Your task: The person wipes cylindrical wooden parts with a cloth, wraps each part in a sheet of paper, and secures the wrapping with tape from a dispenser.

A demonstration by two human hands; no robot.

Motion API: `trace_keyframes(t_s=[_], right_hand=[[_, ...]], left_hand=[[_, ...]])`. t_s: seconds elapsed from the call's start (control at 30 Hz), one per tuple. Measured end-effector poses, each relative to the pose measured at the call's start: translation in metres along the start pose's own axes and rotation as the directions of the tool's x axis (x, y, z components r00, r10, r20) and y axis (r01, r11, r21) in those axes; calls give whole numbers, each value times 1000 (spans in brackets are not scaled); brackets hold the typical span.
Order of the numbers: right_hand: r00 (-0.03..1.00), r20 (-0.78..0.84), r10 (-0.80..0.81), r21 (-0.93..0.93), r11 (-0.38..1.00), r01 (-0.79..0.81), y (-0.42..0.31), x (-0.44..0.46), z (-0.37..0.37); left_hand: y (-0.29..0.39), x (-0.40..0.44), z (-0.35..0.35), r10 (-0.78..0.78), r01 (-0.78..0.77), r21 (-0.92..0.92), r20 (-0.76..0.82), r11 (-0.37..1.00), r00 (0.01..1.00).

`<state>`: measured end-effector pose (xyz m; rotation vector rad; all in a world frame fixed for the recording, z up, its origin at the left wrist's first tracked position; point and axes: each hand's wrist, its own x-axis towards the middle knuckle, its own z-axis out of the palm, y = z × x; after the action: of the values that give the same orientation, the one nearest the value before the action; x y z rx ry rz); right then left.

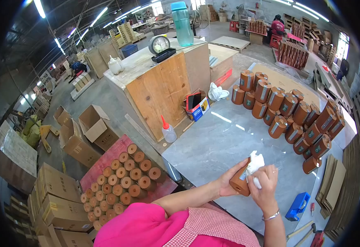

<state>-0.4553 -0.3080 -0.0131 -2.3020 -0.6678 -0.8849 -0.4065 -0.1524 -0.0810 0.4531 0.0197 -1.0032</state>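
Observation:
My left hand (pixel 228 180) is wrapped round a brown cylinder (pixel 240 188) with a small hole in its end, tilted above the grey tabletop. A pale strip shows on the cylinder's side, partly covered. In my right hand (pixel 266 182) a crumpled white cloth or tissue (pixel 255 162) is pinched against the cylinder. Beyond my hands stand several brown cylinders (pixel 277 126), stacked in rows with pale strips and dark labels. To the left, more cylinders (pixel 136 191) stand on a red board (pixel 168 187), hole ends up.
A bottle with a red nozzle (pixel 169 133) and a blue box (pixel 198 109) stand at the table's left edge. A blue tape dispenser (pixel 298 206) and a small screwdriver (pixel 312 208) lie right. Cardboard sheets (pixel 331 181) lean there. A wooden cabinet (pixel 159 94) rises behind; cartons (pixel 62 212) sit left.

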Motion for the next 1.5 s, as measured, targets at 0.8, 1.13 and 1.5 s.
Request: trace_keyframes(t_s=[0.8, 1.13, 1.5], right_hand=[[989, 101, 107, 170, 978, -123, 0, -18, 5], [940, -163, 299, 40, 954, -297, 71, -4, 13], [962, -94, 257, -161, 949, -269, 67, -7, 30]], left_hand=[[3, 7, -7, -9, 12, -87, 35, 996, 999], [2, 5, -8, -35, 33, 58, 29, 998, 999], [-1, 14, -19, -37, 37, 82, 3, 996, 999]])
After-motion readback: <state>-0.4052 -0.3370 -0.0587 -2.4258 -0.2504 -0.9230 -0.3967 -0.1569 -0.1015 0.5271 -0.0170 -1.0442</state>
